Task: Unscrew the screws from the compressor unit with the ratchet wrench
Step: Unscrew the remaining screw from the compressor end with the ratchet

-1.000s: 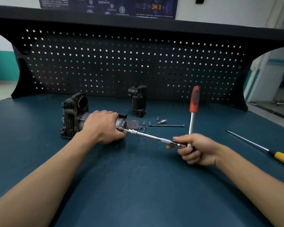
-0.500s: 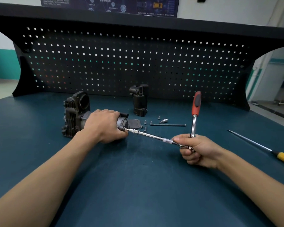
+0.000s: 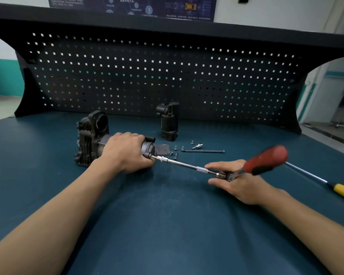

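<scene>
Compressor unit (image 3: 89,139) on teal benchtop (image 3: 167,225), pegboard (image 3: 167,80) behind

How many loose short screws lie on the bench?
5 short screws: one beside the silver socket bit, two by the long bolt's left end, two by the grey plate. Others may be hidden.

On blue-green bench mat (image 3: 167,225), dark metal compressor unit (image 3: 91,139) lies L of centre, left hand (image 3: 127,151) on its R end. Chrome extension bar (image 3: 185,164) runs from that end R to red-handled ratchet wrench (image 3: 264,161) in right hand (image 3: 240,183). Behind: black cylindrical part (image 3: 168,121) upright, before black pegboard (image 3: 147,80). Small loose screws (image 3: 176,148) & long thin bolt (image 3: 203,151) btwn part & bar. Yellow-handled screwdriver (image 3: 326,182) far R.
</scene>
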`<state>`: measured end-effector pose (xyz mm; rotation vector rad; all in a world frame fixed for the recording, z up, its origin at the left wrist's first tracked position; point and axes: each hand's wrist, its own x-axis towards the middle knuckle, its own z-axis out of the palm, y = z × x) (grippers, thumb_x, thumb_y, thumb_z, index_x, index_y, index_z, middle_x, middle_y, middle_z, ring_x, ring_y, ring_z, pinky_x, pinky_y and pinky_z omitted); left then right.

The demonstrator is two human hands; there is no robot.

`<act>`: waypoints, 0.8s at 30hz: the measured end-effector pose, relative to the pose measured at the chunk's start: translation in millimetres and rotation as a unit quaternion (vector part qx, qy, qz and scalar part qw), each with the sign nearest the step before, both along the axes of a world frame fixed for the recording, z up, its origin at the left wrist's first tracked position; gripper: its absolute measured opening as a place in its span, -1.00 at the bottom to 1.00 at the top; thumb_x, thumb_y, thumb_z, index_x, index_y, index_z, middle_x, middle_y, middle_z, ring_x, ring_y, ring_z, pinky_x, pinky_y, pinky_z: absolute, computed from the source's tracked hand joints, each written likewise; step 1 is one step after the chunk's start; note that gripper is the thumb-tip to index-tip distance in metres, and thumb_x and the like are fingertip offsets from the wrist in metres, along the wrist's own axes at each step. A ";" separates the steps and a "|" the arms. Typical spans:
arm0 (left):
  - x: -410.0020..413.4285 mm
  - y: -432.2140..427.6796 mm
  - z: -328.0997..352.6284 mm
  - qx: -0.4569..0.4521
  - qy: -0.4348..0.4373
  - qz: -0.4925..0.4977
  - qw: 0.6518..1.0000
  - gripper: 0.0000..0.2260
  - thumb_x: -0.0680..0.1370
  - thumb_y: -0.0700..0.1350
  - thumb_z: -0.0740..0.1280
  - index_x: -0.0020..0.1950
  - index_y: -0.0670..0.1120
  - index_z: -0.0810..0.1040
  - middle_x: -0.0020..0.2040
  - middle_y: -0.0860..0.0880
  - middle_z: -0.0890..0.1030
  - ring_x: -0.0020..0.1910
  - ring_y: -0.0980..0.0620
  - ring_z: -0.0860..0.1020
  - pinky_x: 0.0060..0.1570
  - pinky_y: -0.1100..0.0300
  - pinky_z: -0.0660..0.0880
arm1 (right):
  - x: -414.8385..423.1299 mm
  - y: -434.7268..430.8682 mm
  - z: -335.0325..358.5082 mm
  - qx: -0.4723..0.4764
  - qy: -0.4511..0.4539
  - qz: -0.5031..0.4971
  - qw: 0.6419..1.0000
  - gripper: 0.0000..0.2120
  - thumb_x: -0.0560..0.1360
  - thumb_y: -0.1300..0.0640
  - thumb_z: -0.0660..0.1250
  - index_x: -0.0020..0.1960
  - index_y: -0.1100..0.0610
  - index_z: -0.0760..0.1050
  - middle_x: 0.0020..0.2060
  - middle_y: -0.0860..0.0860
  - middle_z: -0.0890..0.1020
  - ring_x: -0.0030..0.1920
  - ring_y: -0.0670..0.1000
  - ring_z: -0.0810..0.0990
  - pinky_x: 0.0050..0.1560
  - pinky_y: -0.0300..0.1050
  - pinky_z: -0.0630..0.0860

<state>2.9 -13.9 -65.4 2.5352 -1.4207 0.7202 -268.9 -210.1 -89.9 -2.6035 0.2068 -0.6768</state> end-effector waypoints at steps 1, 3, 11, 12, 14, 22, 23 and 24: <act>0.2 0.4 0.2 -0.001 -0.001 0.001 1.000 -0.57 0.27 0.42 0.19 -0.16 0.09 0.42 -0.16 0.11 0.56 -0.21 0.02 0.38 -0.15 0.11 0.24 | 0.9 -2.9 -1.4 -0.043 -0.030 0.001 0.999 -0.68 0.47 0.07 0.53 0.18 -0.17 0.62 0.04 -0.42 0.60 0.07 -0.40 0.57 0.13 -0.51 0.41; 0.6 1.2 0.5 -0.003 -0.001 0.001 1.000 -0.56 0.26 0.42 0.20 -0.14 0.10 0.44 -0.15 0.11 0.57 -0.21 0.02 0.39 -0.15 0.11 0.25 | 4.3 -7.0 -6.7 -0.132 -0.104 0.009 0.986 -0.69 0.47 0.10 0.53 0.19 -0.04 0.65 -0.11 -0.28 0.66 -0.14 -0.24 0.64 -0.04 -0.35 0.54; 0.9 0.2 -0.2 -0.003 -0.003 -0.001 1.000 -0.56 0.26 0.43 0.19 -0.15 0.10 0.42 -0.15 0.11 0.57 -0.21 0.01 0.39 -0.15 0.11 0.24 | 12.1 -17.4 -18.1 -0.353 -0.227 0.015 0.907 -0.65 0.52 0.25 0.46 0.27 0.01 0.58 -0.35 -0.04 0.46 -0.41 0.00 0.37 -0.47 -0.07 0.40; 1.1 0.2 -0.5 -0.002 -0.001 0.000 1.000 -0.56 0.26 0.43 0.18 -0.15 0.10 0.43 -0.15 0.11 0.57 -0.21 0.02 0.39 -0.14 0.11 0.25 | 12.4 -15.4 -19.6 -0.333 -0.214 0.014 0.918 -0.66 0.52 0.25 0.46 0.26 0.02 0.61 -0.36 -0.05 0.46 -0.40 -0.02 0.39 -0.46 -0.08 0.42; 0.9 -0.4 -0.9 0.000 0.002 -0.001 1.000 -0.55 0.25 0.43 0.18 -0.14 0.10 0.43 -0.15 0.11 0.57 -0.19 0.02 0.40 -0.13 0.10 0.26 | 11.5 -8.5 -20.5 -0.203 -0.156 0.018 0.967 -0.66 0.50 0.24 0.48 0.23 -0.04 0.64 -0.32 -0.12 0.55 -0.34 -0.09 0.50 -0.33 -0.15 0.50; 1.5 0.4 2.5 0.004 0.005 -0.002 1.000 -0.55 0.22 0.43 0.16 -0.16 0.10 0.39 -0.16 0.09 0.55 -0.19 0.00 0.40 -0.12 0.10 0.26 | 12.1 1.4 -4.1 0.253 0.015 0.010 0.967 -0.81 0.48 -0.07 0.43 -0.11 0.04 0.69 -0.44 -0.07 0.52 -0.48 -0.11 0.39 -0.45 -0.31 0.34; 1.4 0.8 1.9 0.004 0.005 -0.003 1.000 -0.55 0.23 0.42 0.16 -0.16 0.09 0.40 -0.15 0.09 0.56 -0.19 -0.01 0.42 -0.12 0.10 0.26 | 12.5 2.7 -2.7 0.312 0.028 0.005 0.950 -0.73 0.43 -0.12 0.42 -0.16 0.10 0.64 -0.47 -0.01 0.44 -0.52 -0.08 0.29 -0.53 -0.29 0.25; 1.3 1.1 1.7 0.002 0.003 -0.005 1.000 -0.56 0.23 0.42 0.17 -0.16 0.09 0.40 -0.14 0.09 0.57 -0.17 -0.02 0.44 -0.12 0.10 0.26 | 13.1 4.2 -0.4 0.360 0.046 -0.003 0.932 -0.68 0.40 -0.17 0.42 -0.18 0.10 0.61 -0.47 0.02 0.40 -0.54 -0.07 0.21 -0.56 -0.31 0.17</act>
